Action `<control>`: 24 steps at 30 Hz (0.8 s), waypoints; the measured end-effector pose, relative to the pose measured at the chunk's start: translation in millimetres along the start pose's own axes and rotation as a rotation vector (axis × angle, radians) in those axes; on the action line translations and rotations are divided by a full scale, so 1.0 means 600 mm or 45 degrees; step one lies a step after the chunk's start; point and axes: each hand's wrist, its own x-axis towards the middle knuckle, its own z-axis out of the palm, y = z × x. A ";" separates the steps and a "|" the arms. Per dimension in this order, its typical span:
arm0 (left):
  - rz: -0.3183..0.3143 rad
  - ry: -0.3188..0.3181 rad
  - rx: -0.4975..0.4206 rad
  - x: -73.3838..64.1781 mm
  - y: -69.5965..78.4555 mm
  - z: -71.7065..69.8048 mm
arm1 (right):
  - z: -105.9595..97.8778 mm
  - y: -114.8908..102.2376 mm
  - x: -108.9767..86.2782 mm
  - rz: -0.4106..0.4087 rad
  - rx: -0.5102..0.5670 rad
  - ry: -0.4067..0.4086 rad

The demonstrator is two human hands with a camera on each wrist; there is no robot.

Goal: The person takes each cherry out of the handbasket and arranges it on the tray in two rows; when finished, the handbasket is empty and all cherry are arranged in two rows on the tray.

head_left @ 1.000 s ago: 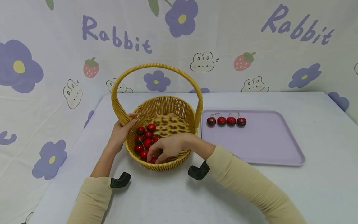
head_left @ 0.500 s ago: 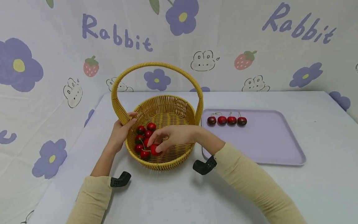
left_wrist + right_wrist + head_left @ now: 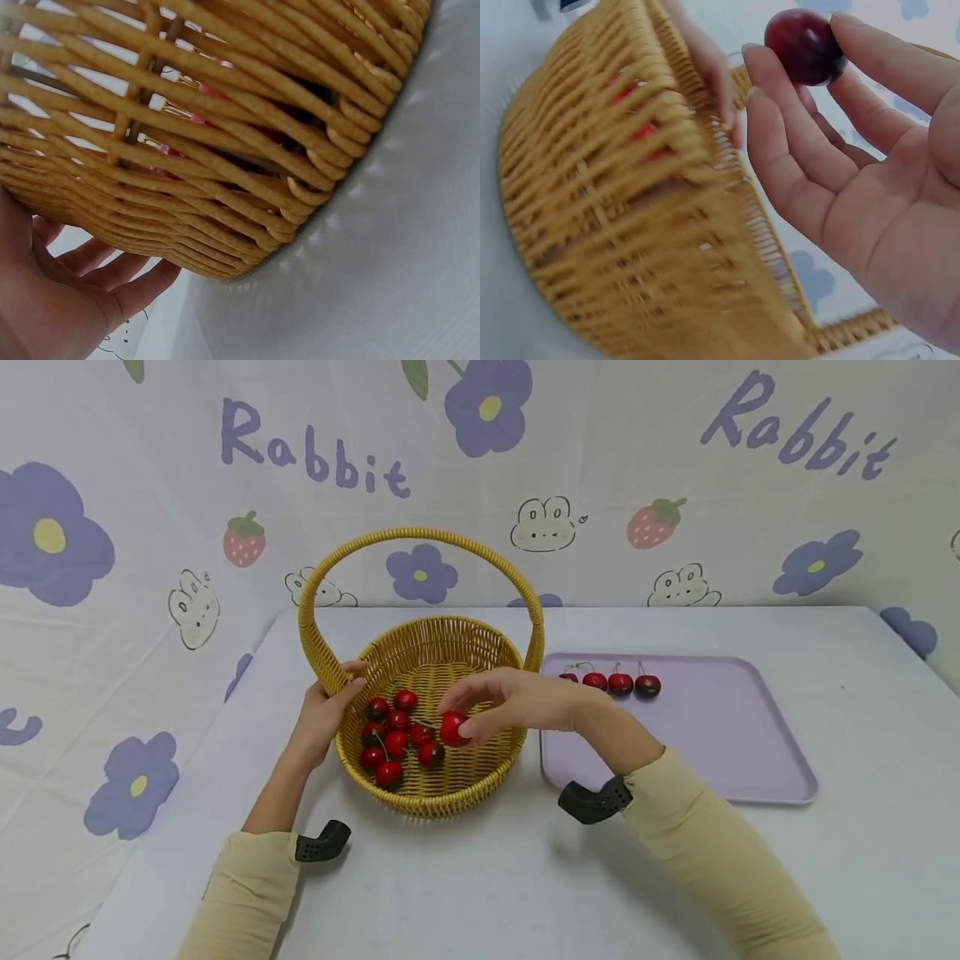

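Note:
In the head view a yellow wicker basket [image 3: 442, 639] with a tall arched handle [image 3: 420, 534] stands on the table. My left hand [image 3: 324, 720] grips its left side at the foot of the handle, thumb over the rim. The left wrist view has that hand's fingers [image 3: 146, 289] against the outer weave. Over the basket, my right hand [image 3: 536, 700] pinches a dark red cherry [image 3: 804, 46] between thumb and fingertips, raised off the heap. Several red cherries [image 3: 397, 743], some with green stems, lie in the basket's left half.
Right of the basket lies a light purple tray [image 3: 690, 752]. Along its back left part several stemmed cherries [image 3: 620, 685] sit in a row, the leftmost partly hidden by my right hand. A patterned cloth [image 3: 450, 485] hangs behind the table.
My right hand has come up from the front of the heap and moved right, a cherry pinched in its fingers. The left hand keeps its place on the basket.

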 end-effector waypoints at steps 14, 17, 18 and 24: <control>-0.004 0.007 0.001 0.004 -0.003 0.001 | -0.026 -0.014 -0.100 -0.128 0.024 0.278; 0.000 0.004 0.006 0.005 -0.005 0.001 | -0.034 -0.013 -0.123 -0.214 0.059 0.360; 0.001 0.003 0.008 0.005 -0.006 0.001 | -0.037 -0.012 -0.131 -0.236 0.067 0.397; -0.004 0.006 0.011 0.006 -0.009 0.001 | -0.055 -0.001 -0.170 -0.325 0.149 0.597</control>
